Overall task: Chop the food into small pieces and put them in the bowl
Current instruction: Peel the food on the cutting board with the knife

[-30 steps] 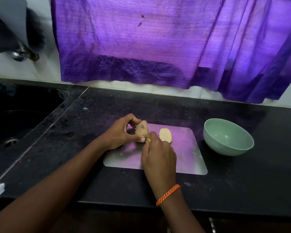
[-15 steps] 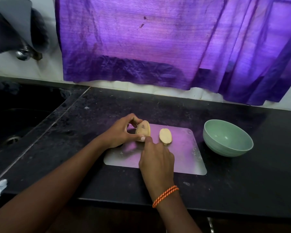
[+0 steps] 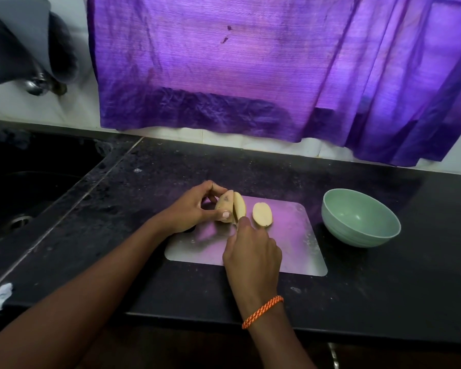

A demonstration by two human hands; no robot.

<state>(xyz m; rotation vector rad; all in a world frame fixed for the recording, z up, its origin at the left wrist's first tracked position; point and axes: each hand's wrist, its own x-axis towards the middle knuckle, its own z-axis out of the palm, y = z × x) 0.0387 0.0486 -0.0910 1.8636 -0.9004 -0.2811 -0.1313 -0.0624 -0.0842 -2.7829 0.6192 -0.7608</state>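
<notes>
In the head view a dark stone bench runs across the frame, its near edge along the bottom and its far edge under a purple curtain; a pale cutting board lies flat near the middle of the bench, closer to the near edge than to the far one. At the board's far left corner the left hand holds a potato, thumb on its near side and fingers curled over its far side, so this grip is closed round the potato; a cut slice stands upright against the potato's right side, a narrow dark gap between the two; a second slice lies flat on the board, cut face up, just right of the standing one and apart from it. The right hand sits over the middle of the board with its fingers curled, the forefinger tip touching the lower edge of the standing slice; what this grip encloses is hidden under the hand, though a thin dark edge shows in the gap between potato and slice; an orange braided band circles the right wrist, above the near edge of the bench. A pale green bowl stands on the bench just off the board's right edge, near its far right corner, tilted slightly; its inside shows no pieces. A dark sink is set into the left end of the bench; a white scrap lies at the near left corner.
</notes>
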